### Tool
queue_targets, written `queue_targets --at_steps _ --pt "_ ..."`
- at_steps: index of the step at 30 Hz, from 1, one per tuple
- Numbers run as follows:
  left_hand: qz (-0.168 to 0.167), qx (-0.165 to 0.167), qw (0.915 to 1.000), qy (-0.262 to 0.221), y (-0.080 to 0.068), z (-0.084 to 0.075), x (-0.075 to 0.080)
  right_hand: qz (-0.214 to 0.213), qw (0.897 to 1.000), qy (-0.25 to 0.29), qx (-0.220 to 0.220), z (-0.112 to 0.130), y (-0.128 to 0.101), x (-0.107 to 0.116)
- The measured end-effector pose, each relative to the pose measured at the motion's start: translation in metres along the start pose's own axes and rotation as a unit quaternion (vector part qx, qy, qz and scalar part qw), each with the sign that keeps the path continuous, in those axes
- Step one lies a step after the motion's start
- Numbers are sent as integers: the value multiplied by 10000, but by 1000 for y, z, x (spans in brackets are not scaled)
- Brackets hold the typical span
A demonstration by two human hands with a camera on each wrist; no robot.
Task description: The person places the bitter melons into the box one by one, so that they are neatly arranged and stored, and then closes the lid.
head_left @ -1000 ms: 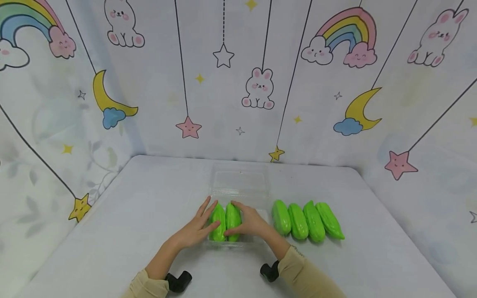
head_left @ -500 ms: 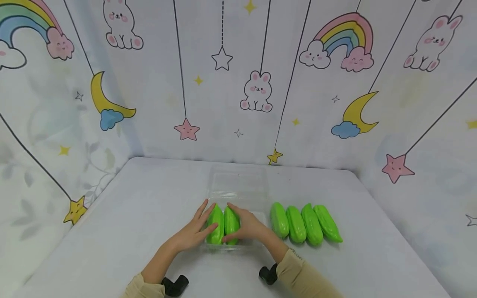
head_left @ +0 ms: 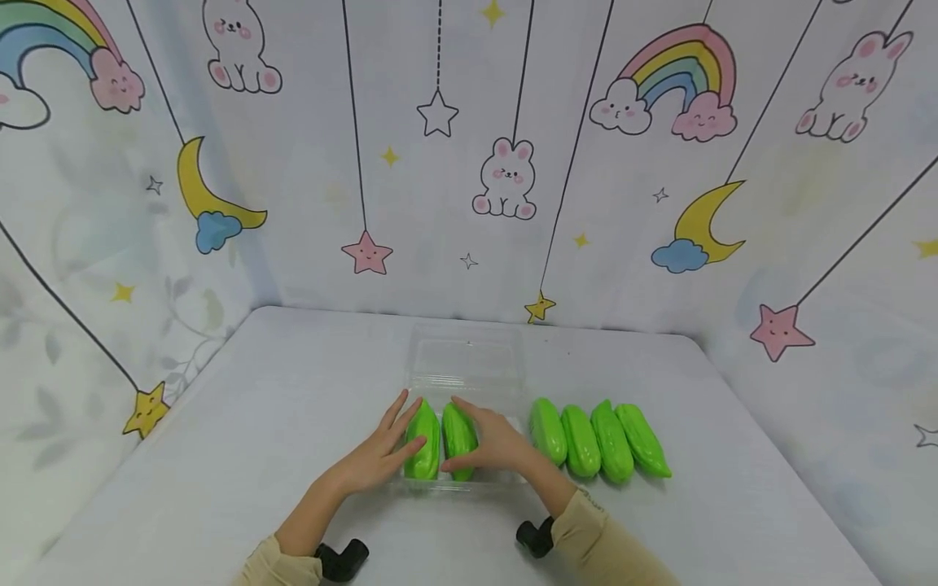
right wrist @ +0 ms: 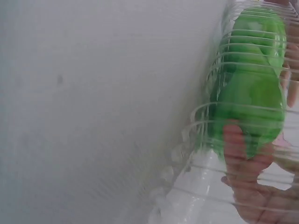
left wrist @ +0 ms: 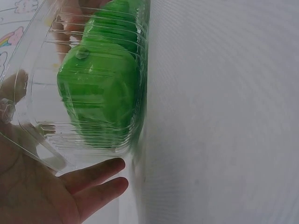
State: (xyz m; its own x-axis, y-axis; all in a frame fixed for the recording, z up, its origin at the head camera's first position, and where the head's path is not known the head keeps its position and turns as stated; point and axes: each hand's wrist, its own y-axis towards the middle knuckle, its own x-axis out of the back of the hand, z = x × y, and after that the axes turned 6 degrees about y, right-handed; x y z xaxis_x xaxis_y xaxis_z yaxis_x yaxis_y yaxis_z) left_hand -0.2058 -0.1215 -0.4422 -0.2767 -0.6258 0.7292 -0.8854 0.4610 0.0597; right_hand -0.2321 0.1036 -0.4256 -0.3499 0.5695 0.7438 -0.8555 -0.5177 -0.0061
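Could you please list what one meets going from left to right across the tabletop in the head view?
Left hand → two green gourds in the clear box → right hand → row of four green gourds.

Two green gourds [left wrist: 100,88] lie inside a clear box [left wrist: 32,135] on a white table [left wrist: 219,112]. The left hand [left wrist: 51,191] rests against the box's wall, fingers straight.

A pale grey counter [head_left: 242,423] with rounded far corners stands inside white walls [head_left: 308,203] printed with rainbows, rabbits, moons and hanging stars, under soft, even light
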Motion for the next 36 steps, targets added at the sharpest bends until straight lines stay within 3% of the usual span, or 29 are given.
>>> queue_targets --at_steps 7,21,36 --pt "-20 -24 10000 -22 1 0 -1 -183 9995 52 -268 4 -6 11" --pt "-39 -49 10000 70 3 0 -1 -797 9965 201 -138 -10 -18 33" --pt "-48 27 10000 32 1 -2 -1 -814 9957 437 -106 -15 -31 59"
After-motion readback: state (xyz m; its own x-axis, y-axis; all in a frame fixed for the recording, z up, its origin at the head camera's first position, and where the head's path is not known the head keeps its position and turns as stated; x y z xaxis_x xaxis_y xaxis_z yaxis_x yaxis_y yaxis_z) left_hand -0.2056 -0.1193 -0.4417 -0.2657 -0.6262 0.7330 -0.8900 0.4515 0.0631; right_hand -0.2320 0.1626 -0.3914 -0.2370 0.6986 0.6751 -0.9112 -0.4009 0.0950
